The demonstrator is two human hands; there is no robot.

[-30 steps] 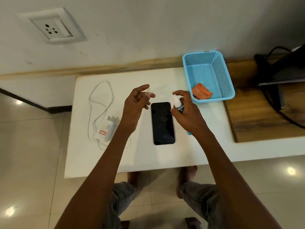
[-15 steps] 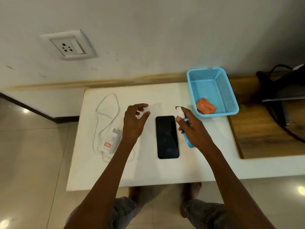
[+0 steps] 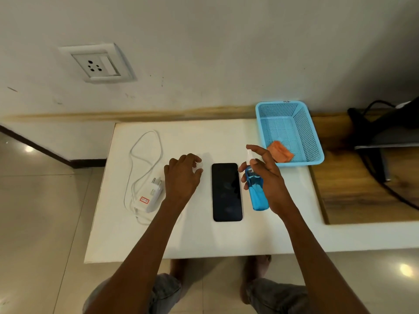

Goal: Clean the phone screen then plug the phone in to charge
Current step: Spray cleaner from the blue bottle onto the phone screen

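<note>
A black phone [image 3: 227,191] lies screen up in the middle of the white table [image 3: 204,236]. Just right of it my right hand [image 3: 265,175] grips a blue spray bottle [image 3: 257,193], its white nozzle up and my index finger raised above it. Left of the phone my left hand [image 3: 182,175] is low over the table and pinches a small clear cap [image 3: 199,166] at its fingertips. A white charger [image 3: 151,198] with its white cable [image 3: 145,155] lies at the table's left. An orange cloth [image 3: 279,153] sits in the blue basket [image 3: 303,123].
A white wall socket [image 3: 97,63] is on the wall above the table's left end. A wooden surface [image 3: 362,196] with a dark device and black cords adjoins on the right. My knees and feet show below the table's front edge.
My left hand came down from above the phone to the table with the cap. My right hand lowered the bottle beside the phone and its index finger lifted. The camera tilted up.
</note>
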